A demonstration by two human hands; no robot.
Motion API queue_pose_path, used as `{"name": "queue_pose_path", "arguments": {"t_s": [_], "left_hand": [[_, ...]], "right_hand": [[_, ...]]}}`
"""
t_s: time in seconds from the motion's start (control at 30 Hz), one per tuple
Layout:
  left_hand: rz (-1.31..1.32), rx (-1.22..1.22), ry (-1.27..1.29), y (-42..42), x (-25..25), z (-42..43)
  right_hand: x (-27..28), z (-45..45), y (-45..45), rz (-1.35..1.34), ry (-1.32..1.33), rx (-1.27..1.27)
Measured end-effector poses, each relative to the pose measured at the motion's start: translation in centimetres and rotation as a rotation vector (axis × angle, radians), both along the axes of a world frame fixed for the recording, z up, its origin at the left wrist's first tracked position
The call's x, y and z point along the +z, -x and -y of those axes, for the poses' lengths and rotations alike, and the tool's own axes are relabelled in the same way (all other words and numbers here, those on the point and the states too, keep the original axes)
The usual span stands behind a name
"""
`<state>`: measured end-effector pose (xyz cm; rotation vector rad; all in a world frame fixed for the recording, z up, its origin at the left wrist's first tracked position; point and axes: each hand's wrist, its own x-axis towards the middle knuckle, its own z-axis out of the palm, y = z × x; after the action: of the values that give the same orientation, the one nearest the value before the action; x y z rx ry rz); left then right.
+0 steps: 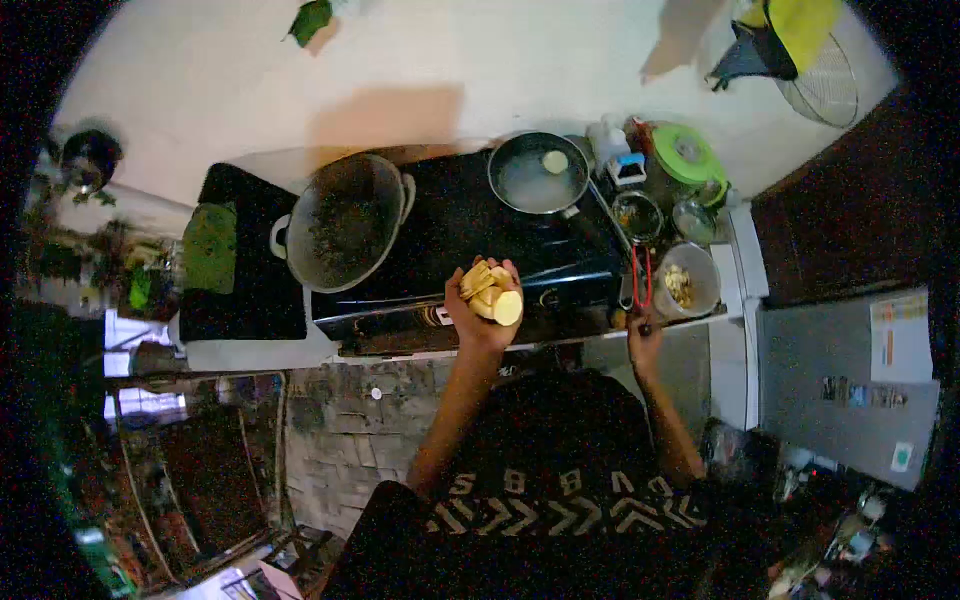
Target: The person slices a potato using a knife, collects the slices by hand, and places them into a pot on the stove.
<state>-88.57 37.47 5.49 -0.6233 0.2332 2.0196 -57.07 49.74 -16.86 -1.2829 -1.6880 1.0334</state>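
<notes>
My left hand (482, 318) is turned palm up over the front edge of the stove, fingers curled around a pile of pale yellow cut pieces (486, 284). They look like peeled root vegetable, and one round cut face shows at the right of the pile. My right hand (644, 334) is at the counter edge, closed around the lower end of red tongs (641, 278), whose two arms point away from me. Just right of the tongs stands a whitish tub (703, 270) with more yellow pieces (678, 285) inside.
On the black stove (440, 220) sit a large two-handled pot (285, 240) with a dark inside and a pan (513, 208) holding cloudy liquid and one pale round piece (555, 161). A green lid (688, 150), jars and bowls crowd the right counter. A grey fridge (840, 400) stands at right.
</notes>
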Motion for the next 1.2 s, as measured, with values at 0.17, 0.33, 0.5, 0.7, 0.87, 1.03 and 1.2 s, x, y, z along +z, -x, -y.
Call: {"name": "queue_pose_path", "arguments": {"t_s": [0.17, 0.33, 0.5, 0.7, 0.87, 1.03, 1.2], "left_hand": [[-0.237, 0.089, 0.099, -0.9, 2.3, -1.3], [-0.444, 0.265, 0.207, -2.5, 4.9, -3.4], [-0.494, 0.355, 0.204, -2.1, 5.1, -6.0], [-0.387, 0.298, 0.174, 0.4, 4.0, -6.6], [-0.213, 0.253, 0.073, 2.4, 2.5, -4.4], [-0.182, 0.206, 0.072, 2.6, 3.1, -2.2], [-0.165, 0.170, 0.033, 2.6, 1.8, -0.2]], "right_hand": [[13.4, 4.4, 5.9, -0.083, -0.199, 0.852], [29.9, 4.8, 16.3, -0.150, -0.093, 0.604], [29.2, 2.9, 20.2, -0.238, -0.145, 0.639], [26.7, -0.2, 20.4, -0.450, 0.443, 0.561], [27.2, -2.8, 20.1, -0.553, 0.476, 0.660], [26.2, -9.6, 22.7, 0.164, -0.434, 0.565], [24.3, -13.4, 25.6, 0.462, -0.476, 0.615]]}}
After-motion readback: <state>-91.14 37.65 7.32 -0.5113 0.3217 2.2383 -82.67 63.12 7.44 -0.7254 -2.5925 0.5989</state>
